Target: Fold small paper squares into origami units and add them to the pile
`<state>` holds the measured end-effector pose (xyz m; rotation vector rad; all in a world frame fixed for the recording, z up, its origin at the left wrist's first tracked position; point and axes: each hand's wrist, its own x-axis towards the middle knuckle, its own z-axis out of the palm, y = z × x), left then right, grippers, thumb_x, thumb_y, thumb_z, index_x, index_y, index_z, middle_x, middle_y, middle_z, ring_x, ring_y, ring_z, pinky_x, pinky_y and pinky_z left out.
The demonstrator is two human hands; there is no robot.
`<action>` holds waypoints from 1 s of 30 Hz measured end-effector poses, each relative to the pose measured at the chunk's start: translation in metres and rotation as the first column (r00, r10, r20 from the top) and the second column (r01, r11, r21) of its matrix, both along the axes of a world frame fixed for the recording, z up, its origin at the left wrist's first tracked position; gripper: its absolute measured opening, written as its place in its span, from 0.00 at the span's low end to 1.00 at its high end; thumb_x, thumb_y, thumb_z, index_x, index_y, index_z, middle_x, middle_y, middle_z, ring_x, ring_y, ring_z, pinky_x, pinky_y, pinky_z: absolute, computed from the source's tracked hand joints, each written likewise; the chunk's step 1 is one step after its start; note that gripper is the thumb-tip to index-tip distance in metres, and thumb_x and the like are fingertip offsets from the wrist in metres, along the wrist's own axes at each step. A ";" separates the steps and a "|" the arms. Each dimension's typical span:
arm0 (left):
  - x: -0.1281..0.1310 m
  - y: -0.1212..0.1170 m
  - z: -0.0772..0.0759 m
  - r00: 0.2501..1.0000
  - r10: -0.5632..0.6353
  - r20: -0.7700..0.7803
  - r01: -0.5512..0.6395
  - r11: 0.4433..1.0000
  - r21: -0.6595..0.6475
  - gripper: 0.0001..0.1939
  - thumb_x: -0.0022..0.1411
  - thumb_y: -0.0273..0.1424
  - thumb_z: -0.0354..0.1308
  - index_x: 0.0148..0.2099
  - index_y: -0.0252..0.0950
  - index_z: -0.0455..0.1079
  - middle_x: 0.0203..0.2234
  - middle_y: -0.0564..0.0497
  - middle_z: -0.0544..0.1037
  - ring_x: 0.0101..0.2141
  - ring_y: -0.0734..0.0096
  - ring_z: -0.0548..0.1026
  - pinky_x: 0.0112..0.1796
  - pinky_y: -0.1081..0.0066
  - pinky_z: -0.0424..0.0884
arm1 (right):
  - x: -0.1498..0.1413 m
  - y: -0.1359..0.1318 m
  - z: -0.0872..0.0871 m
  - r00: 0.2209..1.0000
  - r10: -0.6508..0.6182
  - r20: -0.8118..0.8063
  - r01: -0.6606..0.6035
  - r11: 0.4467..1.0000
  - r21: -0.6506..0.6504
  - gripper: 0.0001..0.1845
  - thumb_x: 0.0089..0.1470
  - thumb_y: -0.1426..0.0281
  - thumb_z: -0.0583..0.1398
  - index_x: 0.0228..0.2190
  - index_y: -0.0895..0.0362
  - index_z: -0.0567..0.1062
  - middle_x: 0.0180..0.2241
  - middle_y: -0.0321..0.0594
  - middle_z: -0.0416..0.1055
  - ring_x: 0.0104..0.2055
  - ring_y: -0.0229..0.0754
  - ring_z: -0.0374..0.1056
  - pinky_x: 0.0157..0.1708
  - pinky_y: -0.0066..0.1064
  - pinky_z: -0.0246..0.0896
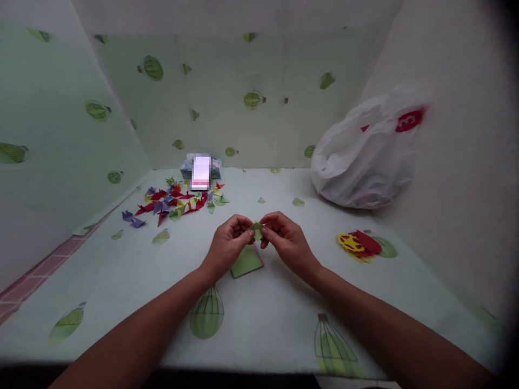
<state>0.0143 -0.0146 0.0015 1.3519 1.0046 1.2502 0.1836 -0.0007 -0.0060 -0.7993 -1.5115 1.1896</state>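
Note:
My left hand [227, 240] and my right hand [286, 240] meet over the middle of the table, fingers pinched together on a small folded green paper piece [257, 229]. Both hands are closed on it, a little above the surface. Under them lies a flat green paper sheet [246, 262] with a pinkish edge showing at its right side. The fingertips hide most of the folded piece.
A heap of folded paper pieces [174, 202] in red, purple, yellow and green lies at the back left, beside a small box [200, 168]. A white plastic bag [367, 154] stands at the back right. Red and yellow paper [359, 245] lies to the right. Walls enclose the table.

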 end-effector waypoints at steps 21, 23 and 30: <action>0.002 -0.003 0.004 0.998 0.061 0.009 -0.060 0.994 -0.088 0.10 0.54 0.34 0.66 0.36 0.33 0.74 0.28 0.52 0.78 0.27 0.72 0.77 0.34 0.69 0.74 | 0.001 0.001 0.003 0.998 0.023 -0.051 -0.029 0.992 -0.126 0.09 0.54 0.64 0.63 0.32 0.57 0.73 0.24 0.33 0.71 0.25 0.36 0.69 0.30 0.31 0.65; 0.002 -0.003 0.004 0.998 0.064 0.007 -0.063 0.994 -0.092 0.10 0.54 0.35 0.66 0.35 0.33 0.74 0.27 0.52 0.77 0.27 0.72 0.77 0.33 0.69 0.74 | 0.001 0.001 0.003 0.997 0.028 -0.066 -0.037 0.991 -0.131 0.09 0.55 0.64 0.63 0.32 0.57 0.73 0.25 0.34 0.71 0.26 0.36 0.69 0.31 0.31 0.66; 0.002 -0.004 0.003 0.996 0.073 0.044 -0.068 0.992 -0.104 0.11 0.54 0.36 0.67 0.34 0.33 0.74 0.26 0.52 0.77 0.26 0.72 0.76 0.33 0.69 0.74 | 0.000 0.001 0.004 0.997 0.039 -0.069 -0.049 0.988 -0.148 0.07 0.51 0.67 0.65 0.31 0.57 0.73 0.25 0.33 0.71 0.26 0.35 0.69 0.31 0.31 0.65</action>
